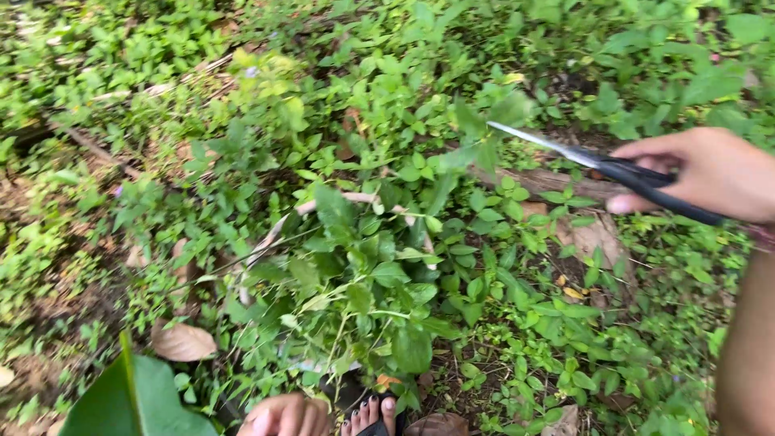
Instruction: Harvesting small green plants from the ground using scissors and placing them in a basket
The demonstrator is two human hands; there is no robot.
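Note:
My right hand (714,173) comes in from the right edge and grips black-handled scissors (613,168). Their silver blades are almost closed and point left, with the tips among the leaves of a low green plant (484,133). My left hand (284,415) is at the bottom edge, only partly in view, with its fingers curled at the base of a bunch of leafy green stems (363,291). The bunch stands up in front of me, closer than the ground plants. Just right of that hand are toes with dark nails in a dark sandal (373,413).
Dense low weeds cover the ground on all sides. Brown dry leaves (182,341) and bare soil show at the left. A fallen branch (557,182) lies under the scissors. A large smooth green leaf (133,400) fills the bottom-left corner.

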